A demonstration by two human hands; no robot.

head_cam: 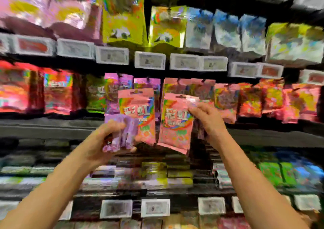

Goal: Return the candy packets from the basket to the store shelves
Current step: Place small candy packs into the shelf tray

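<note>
Left hand (112, 134) gripped purple foil packets (121, 134) and a pink packet (138, 113) | right hand (208, 118) pinched a second glossy pink candy packet (175, 123), just right of the first.

My one camera sits on my head and faces straight ahead at the store shelves (52, 125), close enough that they fill the whole wide view. My forearms reach in from the bottom corners toward the middle. Much is blurred.
</note>
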